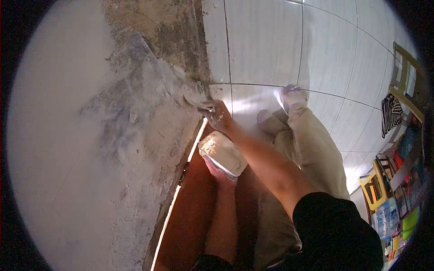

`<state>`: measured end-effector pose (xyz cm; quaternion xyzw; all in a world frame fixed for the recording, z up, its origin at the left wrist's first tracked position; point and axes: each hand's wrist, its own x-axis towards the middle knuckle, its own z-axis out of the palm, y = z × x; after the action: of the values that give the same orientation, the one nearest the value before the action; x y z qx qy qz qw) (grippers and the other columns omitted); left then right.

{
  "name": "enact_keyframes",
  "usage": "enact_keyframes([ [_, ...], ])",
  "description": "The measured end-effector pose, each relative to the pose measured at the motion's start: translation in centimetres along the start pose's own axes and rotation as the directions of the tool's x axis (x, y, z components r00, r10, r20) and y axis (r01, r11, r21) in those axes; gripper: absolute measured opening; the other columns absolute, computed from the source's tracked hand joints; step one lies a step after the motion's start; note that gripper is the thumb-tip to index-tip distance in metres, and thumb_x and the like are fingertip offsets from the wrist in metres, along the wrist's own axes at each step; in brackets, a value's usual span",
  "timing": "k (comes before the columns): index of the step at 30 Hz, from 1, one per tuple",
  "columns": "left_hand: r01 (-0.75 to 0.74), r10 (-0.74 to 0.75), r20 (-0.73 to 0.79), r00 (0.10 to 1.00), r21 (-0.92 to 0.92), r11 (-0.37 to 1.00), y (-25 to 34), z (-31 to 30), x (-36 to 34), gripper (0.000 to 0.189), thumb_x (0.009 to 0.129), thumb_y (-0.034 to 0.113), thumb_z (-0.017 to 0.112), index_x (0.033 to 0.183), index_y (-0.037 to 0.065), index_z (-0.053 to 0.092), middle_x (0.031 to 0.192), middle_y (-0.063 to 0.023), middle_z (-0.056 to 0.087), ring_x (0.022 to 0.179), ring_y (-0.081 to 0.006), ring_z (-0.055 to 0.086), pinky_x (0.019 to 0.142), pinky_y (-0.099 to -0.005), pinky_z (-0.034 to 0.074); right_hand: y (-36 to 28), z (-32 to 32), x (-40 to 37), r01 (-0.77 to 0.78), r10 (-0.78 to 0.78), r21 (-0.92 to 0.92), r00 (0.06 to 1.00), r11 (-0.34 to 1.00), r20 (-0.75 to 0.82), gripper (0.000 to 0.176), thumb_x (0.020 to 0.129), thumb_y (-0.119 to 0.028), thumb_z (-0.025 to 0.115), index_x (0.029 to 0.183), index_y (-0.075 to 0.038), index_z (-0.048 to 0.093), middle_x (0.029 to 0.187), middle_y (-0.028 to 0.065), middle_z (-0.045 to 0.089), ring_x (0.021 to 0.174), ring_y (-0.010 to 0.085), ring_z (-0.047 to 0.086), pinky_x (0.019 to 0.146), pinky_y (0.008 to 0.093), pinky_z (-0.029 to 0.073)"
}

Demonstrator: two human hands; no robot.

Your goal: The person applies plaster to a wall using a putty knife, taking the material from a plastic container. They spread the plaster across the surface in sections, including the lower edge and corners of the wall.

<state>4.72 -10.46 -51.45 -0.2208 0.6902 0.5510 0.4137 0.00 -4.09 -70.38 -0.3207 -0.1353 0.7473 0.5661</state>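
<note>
My right hand [218, 115] is closed round the handle of a trowel [195, 101], its blade against the wall [153, 108], where wet grey plaster is smeared beside a rough brown patch. Below it, my left hand [220, 174] supports a pale rectangular container [221, 154] from underneath and the side. Whitish material coats the container. The trowel's blade is partly hard to tell from the plaster around it.
White floor tiles [266, 40] lie at the top and right. A bright strip [167, 226] runs along the wall's lower edge. My bent leg [316, 144] is at the right. Beyond stand a wooden chair [409, 106], a yellow stool [374, 186] and plastic bottles [387, 219].
</note>
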Motion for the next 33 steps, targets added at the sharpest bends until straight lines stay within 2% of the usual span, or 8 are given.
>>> enact_keyframes([
  [2,0.012,-0.012,0.014,1.000,-0.007,1.000,-0.5,-0.9,0.3,0.061,0.090,0.057,0.028,0.132,0.013,0.033,0.127,-0.0058,0.042,0.115,-0.0245,0.043,0.096,-0.0394,0.037,-5.0,0.0,0.1,-0.196,0.410,-0.705,0.900,0.682,0.146,0.025,0.083,-0.013,0.060,0.105,-0.006,0.049,0.111,0.0108,0.056,0.100,0.0187,0.055,0.084,0.0283,0.047],
  [6,0.032,-0.033,0.014,0.999,0.011,0.999,-0.5,-1.2,0.0,0.063,0.089,0.059,0.027,0.133,0.014,0.032,0.130,-0.0051,0.040,0.117,-0.0245,0.042,0.097,-0.0402,0.036,2.0,-8.0,-0.3,-0.644,0.686,0.321,0.728,0.694,-0.022,0.027,0.084,-0.019,0.054,0.095,0.006,0.055,0.101,0.0149,0.061,0.081,0.0221,0.064,0.069,0.0304,0.054],
  [12,0.146,-0.147,0.038,0.988,0.013,0.989,1.9,0.6,-0.7,0.065,0.088,0.061,0.028,0.134,0.014,0.030,0.131,-0.0060,0.038,0.119,-0.0255,0.040,0.098,-0.0411,0.034,-1.4,3.0,-0.8,0.354,-0.359,-0.703,0.921,0.616,0.149,0.026,0.077,-0.004,0.058,0.102,-0.005,0.053,0.091,0.0123,0.063,0.083,0.0209,0.060,0.069,0.0364,0.048],
  [16,0.163,-0.163,0.012,0.987,-0.014,0.987,1.1,-0.4,-0.1,0.065,0.088,0.060,0.029,0.133,0.014,0.031,0.130,-0.0062,0.040,0.117,-0.0256,0.041,0.097,-0.0405,0.036,-4.8,0.5,-0.9,-0.348,0.528,-0.596,0.835,0.724,0.154,0.020,0.079,-0.002,0.056,0.099,-0.003,0.057,0.080,0.0141,0.061,0.079,0.0149,0.060,0.062,0.0290,0.049],
  [18,0.139,-0.140,0.047,0.989,0.011,0.990,0.8,-0.8,0.1,0.063,0.089,0.059,0.029,0.133,0.014,0.032,0.127,-0.0065,0.042,0.116,-0.0252,0.043,0.096,-0.0400,0.037,-5.0,-1.5,-0.9,0.274,0.141,-0.848,0.917,0.453,0.372,0.018,0.080,0.000,0.053,0.097,-0.002,0.059,0.077,0.0139,0.061,0.074,0.0171,0.062,0.059,0.0274,0.049],
  [20,0.052,-0.054,0.019,0.998,0.075,0.996,0.1,-0.8,0.1,0.063,0.089,0.059,0.028,0.132,0.013,0.033,0.126,-0.0065,0.043,0.115,-0.0250,0.044,0.095,-0.0398,0.038,-1.8,-4.0,-0.8,-0.476,0.585,0.377,0.768,0.794,-0.260,0.011,0.080,0.001,0.053,0.084,-0.001,0.063,0.074,0.0140,0.062,0.078,0.0178,0.062,0.062,0.0281,0.050],
  [26,-0.007,0.000,0.078,0.997,0.099,0.995,-0.4,-2.1,0.5,0.060,0.091,0.055,0.029,0.133,0.012,0.032,0.129,-0.0071,0.040,0.117,-0.0237,0.042,0.097,-0.0394,0.037,-4.3,3.0,-1.9,0.130,0.097,-0.941,0.981,0.314,0.168,0.007,0.076,-0.004,0.058,0.082,-0.005,0.060,0.089,0.0156,0.061,0.082,0.0253,0.056,0.073,0.0420,0.045],
  [33,0.165,-0.161,0.092,0.983,-0.039,0.985,-1.4,-4.1,0.8,0.061,0.088,0.058,0.035,0.130,0.014,0.034,0.125,-0.0065,0.042,0.114,-0.0251,0.043,0.094,-0.0417,0.039,-5.1,-4.6,1.0,-0.407,0.442,-0.279,0.894,0.870,0.073,0.036,0.075,0.000,0.065,0.108,-0.001,0.051,0.097,0.0118,0.059,0.087,0.0209,0.061,0.074,0.0316,0.052],
])
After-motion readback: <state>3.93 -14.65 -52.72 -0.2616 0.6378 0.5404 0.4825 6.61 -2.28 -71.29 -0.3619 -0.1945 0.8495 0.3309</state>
